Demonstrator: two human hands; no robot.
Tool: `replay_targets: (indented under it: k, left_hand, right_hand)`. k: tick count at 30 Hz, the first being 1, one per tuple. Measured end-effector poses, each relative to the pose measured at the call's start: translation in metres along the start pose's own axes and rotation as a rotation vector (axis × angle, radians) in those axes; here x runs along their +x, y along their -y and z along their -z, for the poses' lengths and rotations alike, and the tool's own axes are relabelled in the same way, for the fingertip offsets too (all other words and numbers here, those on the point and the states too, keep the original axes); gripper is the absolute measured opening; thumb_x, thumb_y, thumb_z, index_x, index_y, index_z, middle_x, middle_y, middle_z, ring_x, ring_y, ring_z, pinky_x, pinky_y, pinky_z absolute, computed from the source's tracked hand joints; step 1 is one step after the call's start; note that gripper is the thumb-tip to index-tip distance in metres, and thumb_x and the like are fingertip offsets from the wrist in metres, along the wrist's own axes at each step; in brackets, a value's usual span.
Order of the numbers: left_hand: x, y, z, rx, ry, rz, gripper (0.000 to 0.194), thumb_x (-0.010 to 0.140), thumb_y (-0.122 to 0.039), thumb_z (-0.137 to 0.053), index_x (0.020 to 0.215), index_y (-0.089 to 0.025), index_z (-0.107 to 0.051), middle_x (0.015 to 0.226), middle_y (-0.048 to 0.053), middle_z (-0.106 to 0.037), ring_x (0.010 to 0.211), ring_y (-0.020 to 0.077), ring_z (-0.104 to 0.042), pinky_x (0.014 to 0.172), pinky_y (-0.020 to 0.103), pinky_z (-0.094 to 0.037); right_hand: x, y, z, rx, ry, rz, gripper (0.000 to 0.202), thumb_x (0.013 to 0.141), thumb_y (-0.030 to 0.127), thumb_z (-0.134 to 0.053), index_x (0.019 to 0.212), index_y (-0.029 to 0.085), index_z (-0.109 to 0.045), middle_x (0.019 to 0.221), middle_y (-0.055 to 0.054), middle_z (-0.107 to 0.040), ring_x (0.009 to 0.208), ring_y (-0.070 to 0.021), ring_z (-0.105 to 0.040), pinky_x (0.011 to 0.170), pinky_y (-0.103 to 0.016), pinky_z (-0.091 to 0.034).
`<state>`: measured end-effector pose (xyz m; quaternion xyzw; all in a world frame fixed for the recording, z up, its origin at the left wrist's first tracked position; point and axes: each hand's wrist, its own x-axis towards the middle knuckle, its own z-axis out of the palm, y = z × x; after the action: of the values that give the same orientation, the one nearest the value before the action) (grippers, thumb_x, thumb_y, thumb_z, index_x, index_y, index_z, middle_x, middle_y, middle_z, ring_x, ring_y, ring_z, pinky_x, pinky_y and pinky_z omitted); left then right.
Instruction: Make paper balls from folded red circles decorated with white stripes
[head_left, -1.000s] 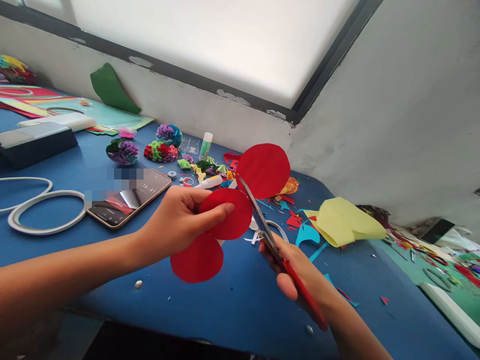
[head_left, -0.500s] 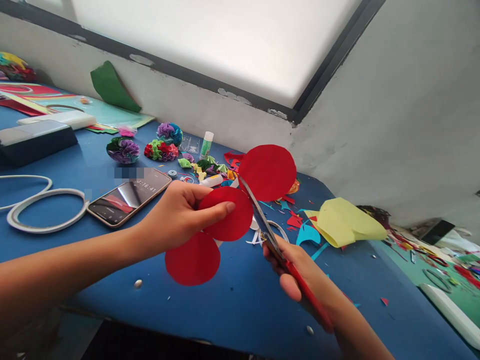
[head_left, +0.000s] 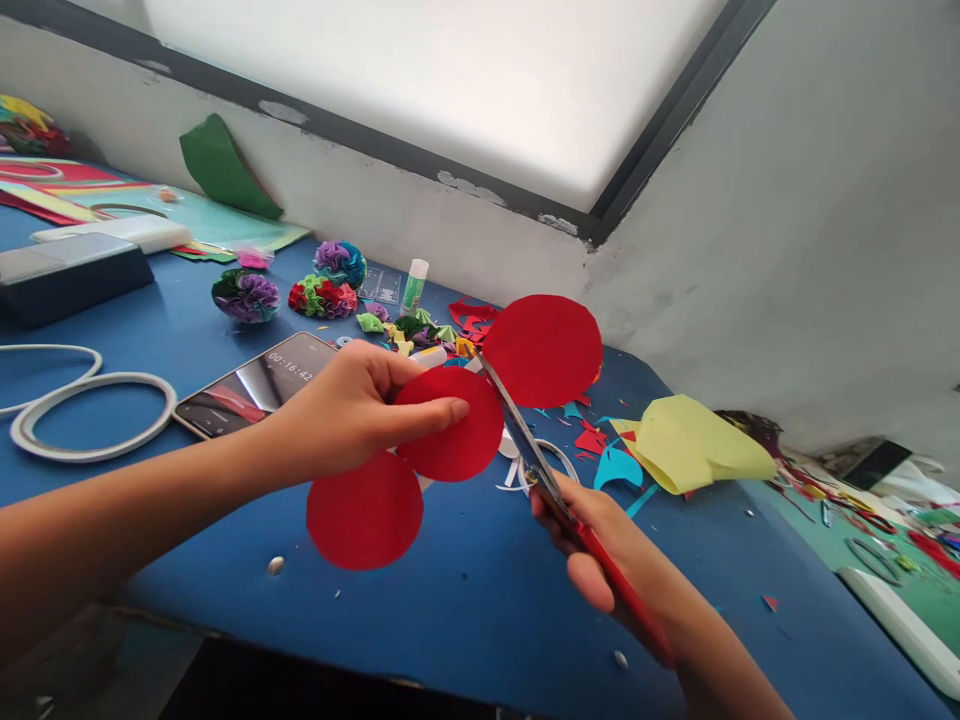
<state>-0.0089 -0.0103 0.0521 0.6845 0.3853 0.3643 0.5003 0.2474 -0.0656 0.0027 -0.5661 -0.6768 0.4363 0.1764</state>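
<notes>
A red paper circle [head_left: 472, 450] is pinched under the thumb of my left hand [head_left: 375, 400], the other fingers hidden behind it. Below the hand shows a second red round [head_left: 364, 515], and a third [head_left: 547, 350] extends up to the right. Whether the rounds are joined behind the front one is hidden. My right hand [head_left: 600, 530] is closed around red-handled scissors [head_left: 536, 465]. Their blades look nearly together and point up left, with the tip between the front round and the upper right one.
A phone [head_left: 217, 405] showing a timer and a white ring [head_left: 19, 440] lie left on the blue table [head_left: 487, 620]. Paper flower balls [head_left: 322, 298], a glue stick [head_left: 415, 288] and coloured scraps sit behind. At right are yellow paper [head_left: 694, 445] and blue scraps [head_left: 619, 466].
The lower red round has shifted left, and the upper right one has spread slightly right. Both hands keep nearly the same place and grip. The phone's timer has advanced.
</notes>
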Motion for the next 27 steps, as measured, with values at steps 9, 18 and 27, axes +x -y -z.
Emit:
replay_targets:
  k: [9, 18, 27]
  left_hand:
    - [-0.0022, -0.0073, -0.0009, 0.008, -0.061, 0.024, 0.014, 0.068, -0.029, -0.067, 0.061, -0.019, -0.073, 0.052, 0.001, -0.066, 0.043, 0.0105, -0.058, 0.034, 0.014, -0.038]
    - [-0.0021, -0.0056, 0.0006, 0.011, -0.055, 0.000, 0.013, 0.068, -0.029, -0.066, 0.064, -0.019, -0.074, 0.053, 0.001, -0.066, 0.044, 0.0126, -0.059, 0.034, 0.016, -0.040]
    - [-0.0017, -0.0061, 0.0023, 0.012, -0.045, 0.005, 0.013, 0.068, -0.029, -0.066, 0.065, -0.020, -0.075, 0.053, 0.001, -0.067, 0.044, 0.0120, -0.059, 0.034, 0.015, -0.038]
  right_hand:
    - [-0.0015, 0.0040, -0.0020, -0.009, -0.002, -0.017, 0.017, 0.084, 0.037, -0.050, 0.084, 0.020, -0.046, 0.060, 0.002, -0.054, 0.056, -0.0136, -0.046, 0.055, -0.023, -0.034]
    - [0.0024, -0.0012, -0.0070, -0.016, -0.023, -0.036, 0.025, 0.085, 0.044, -0.045, 0.082, 0.020, -0.046, 0.057, 0.003, -0.047, 0.052, -0.0123, -0.042, 0.051, -0.023, -0.032]
    - [0.0014, 0.0064, -0.0042, -0.091, 0.011, 0.046, 0.040, 0.079, 0.060, -0.047, 0.075, 0.020, -0.042, 0.057, 0.002, -0.048, 0.051, -0.0120, -0.037, 0.048, -0.023, -0.029]
